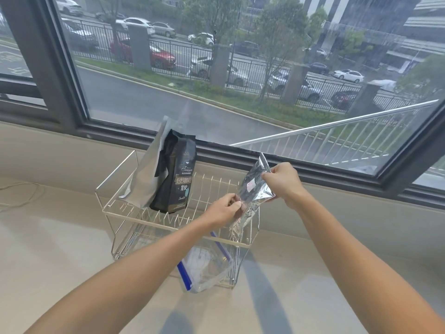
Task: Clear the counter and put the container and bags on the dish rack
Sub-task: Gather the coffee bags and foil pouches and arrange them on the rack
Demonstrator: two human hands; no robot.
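Shiny foil bag (252, 196) held tilted over right end of wire dish rack (154, 218), lower edge near rack's front rail. Right hand (284, 182) pinches bag's upper part; left hand (225, 209) pinches its left edge lower down. Black coffee bag (175, 179) upright on rack's top tier, silver pouch (149, 172) leaning just behind it. Clear container (207, 263) with blue strips on lower tier, below held bag. Rack on pale counter (60, 249) under window (216, 68). Thin cord (21, 191) at counter's far left.
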